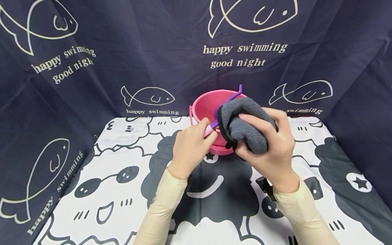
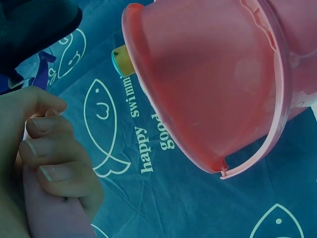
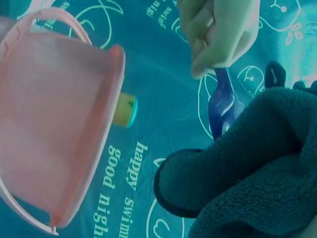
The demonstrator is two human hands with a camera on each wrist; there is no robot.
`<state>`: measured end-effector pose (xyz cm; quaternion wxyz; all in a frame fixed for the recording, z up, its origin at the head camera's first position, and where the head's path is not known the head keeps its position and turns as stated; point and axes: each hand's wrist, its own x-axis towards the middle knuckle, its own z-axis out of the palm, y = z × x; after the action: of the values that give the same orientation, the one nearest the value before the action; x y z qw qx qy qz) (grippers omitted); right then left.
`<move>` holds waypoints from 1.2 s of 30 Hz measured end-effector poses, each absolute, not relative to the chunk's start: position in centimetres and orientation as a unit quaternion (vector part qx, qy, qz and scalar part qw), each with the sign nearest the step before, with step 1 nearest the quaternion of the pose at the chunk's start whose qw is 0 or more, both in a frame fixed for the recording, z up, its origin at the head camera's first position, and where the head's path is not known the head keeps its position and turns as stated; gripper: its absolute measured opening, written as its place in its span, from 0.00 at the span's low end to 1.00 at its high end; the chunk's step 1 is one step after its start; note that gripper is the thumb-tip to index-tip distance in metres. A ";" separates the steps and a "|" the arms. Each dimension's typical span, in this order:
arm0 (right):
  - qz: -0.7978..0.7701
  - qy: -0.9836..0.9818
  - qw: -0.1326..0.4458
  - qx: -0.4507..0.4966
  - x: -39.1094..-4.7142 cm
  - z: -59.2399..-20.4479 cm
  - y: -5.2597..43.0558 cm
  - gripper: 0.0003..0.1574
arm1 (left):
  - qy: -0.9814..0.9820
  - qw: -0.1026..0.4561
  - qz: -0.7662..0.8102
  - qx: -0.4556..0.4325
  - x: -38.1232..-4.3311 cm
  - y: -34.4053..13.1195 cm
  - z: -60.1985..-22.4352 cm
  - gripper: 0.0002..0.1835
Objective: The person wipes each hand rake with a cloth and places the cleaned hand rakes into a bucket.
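My left hand [image 1: 191, 146] grips the pink handle [image 2: 54, 213] of a purple tool [image 1: 234, 96] whose thin end bends upward. In the right wrist view, the tool's purple neck [image 3: 220, 106] comes out below the left fingers and runs behind the cloth. A dark grey plush cloth [image 1: 254, 141] with black edging is bunched in my right hand [image 1: 280, 143], thumb and fingers curled round it. The cloth overlaps the tool's middle and hides part of it. Both hands are held up in front of a pink bucket [image 1: 206, 103].
The bucket stands at the back of the cartoon-print cloth [image 1: 122, 211], its pink bail [image 2: 282, 99] hanging down. By its rim in the wrist views is a small yellow thing [image 2: 124, 60] with a teal edge. Navy fish-print curtains [image 1: 171, 44] enclose the back and sides.
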<state>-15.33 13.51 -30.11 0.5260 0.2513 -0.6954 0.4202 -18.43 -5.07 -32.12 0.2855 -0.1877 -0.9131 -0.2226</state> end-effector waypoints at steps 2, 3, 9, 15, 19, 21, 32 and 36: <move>0.411 -0.703 0.513 0.269 -15.4 -30.4 13.4 0.25 | -0.914 0.283 -0.224 -0.187 -18.4 -5.1 -32.1 0.10; 0.408 -0.707 0.507 0.275 -15.4 -30.6 13.3 0.25 | -0.914 0.281 -0.226 -0.188 -18.4 -5.1 -32.1 0.10; 0.377 -0.727 0.484 0.309 -15.7 -31.4 12.6 0.25 | -0.907 0.288 -0.239 -0.193 -18.3 -5.3 -32.3 0.04; 0.351 -0.733 0.490 0.316 -16.1 -31.9 12.4 0.24 | -0.895 0.325 -0.228 -0.203 -17.9 -4.6 -32.7 0.07; 0.335 -0.733 0.501 0.316 -16.2 -32.1 12.5 0.24 | -0.894 0.338 -0.206 -0.207 -17.6 -4.1 -32.9 0.08; 0.327 -0.732 0.507 0.316 -16.3 -32.2 12.4 0.23 | -0.894 0.341 -0.203 -0.209 -17.6 -4.1 -32.9 0.08; 0.280 -0.742 0.524 0.310 -16.6 -32.2 12.1 0.26 | -0.894 0.339 -0.200 -0.213 -17.5 -4.2 -32.8 0.05; 0.269 -0.738 0.531 0.318 -16.7 -32.1 12.0 0.26 | -0.894 0.341 -0.201 -0.209 -17.6 -4.2 -32.7 0.05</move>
<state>-16.69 12.00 -32.07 0.5307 0.3183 -0.7380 0.2691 -17.65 -4.24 -32.73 0.3413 -0.2095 -0.8940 -0.2009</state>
